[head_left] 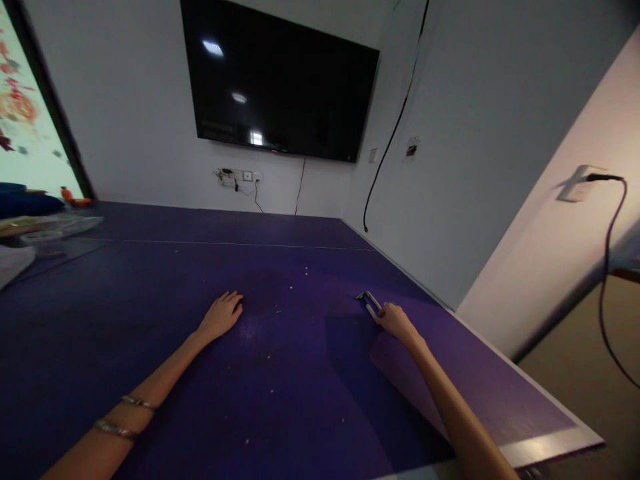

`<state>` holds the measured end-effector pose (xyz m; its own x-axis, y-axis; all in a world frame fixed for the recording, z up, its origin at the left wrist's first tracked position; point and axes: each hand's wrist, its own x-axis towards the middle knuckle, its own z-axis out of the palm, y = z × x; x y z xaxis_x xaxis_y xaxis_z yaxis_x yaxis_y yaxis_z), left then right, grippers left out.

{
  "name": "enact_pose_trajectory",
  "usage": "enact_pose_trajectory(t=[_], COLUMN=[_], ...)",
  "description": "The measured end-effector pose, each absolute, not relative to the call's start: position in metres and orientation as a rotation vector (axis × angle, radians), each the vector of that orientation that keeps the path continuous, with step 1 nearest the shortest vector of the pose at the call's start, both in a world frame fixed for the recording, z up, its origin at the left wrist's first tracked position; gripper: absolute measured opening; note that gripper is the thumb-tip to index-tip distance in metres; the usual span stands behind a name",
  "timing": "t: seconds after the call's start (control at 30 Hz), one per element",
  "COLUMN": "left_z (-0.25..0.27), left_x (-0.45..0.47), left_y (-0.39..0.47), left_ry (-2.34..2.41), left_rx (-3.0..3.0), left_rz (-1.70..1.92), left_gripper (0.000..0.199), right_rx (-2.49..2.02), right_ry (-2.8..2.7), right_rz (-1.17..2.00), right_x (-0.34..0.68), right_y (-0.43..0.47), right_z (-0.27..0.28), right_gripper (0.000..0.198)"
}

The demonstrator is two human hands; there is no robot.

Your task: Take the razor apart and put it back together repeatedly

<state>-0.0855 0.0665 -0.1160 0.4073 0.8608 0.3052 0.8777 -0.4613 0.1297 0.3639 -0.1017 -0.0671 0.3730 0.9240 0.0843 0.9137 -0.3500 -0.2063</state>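
Observation:
My left hand rests palm down on the purple tabletop, its fingers stretched forward and nothing in it. Two bracelets circle that forearm. Farther right, my right hand is closed around the near end of a pliers-like tool with two pale, slightly parted arms. The tool's small dark head points away to the left, low over or touching the tabletop; its exact kind is too small to make out. Several tiny white bits lie scattered between and in front of my hands.
Plastic bags, a dark blue item and a small orange object sit at the table's far left. A television hangs on the wall behind. A black cable dangles near the right wall; another cord hangs farther right.

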Motion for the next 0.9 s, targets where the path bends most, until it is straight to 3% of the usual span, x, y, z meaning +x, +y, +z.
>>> enact_pose_trajectory(t=[0.23,0.37,0.63,0.9], left_z=[-0.101,-0.074,-0.036,-0.049], left_x=[-0.075,-0.055,0.044,0.115], left_y=[0.054,0.044,0.011,-0.009], left_ry=[-1.728,-1.937,-1.655,-1.847], left_rx=[-2.543,-2.459,-2.933,-3.374], left_rz=[-0.564,-0.834,-1.147,-1.158], left_gripper=[0.042,0.035,0.022,0.048], right_rx=[-2.427,-2.445,-2.346,-2.11], right_ry=[-1.63,-1.592,-1.655,-1.814], right_rz=[0.096,0.09,-0.044,-0.187], right_x=[0.356,0.355,0.313,0.231], right_y=[-0.105,-0.104,-0.097,-0.108], right_z=[-0.065,-0.066,-0.051,-0.023], right_gripper=[0.015,0.016,0.021,0.023])
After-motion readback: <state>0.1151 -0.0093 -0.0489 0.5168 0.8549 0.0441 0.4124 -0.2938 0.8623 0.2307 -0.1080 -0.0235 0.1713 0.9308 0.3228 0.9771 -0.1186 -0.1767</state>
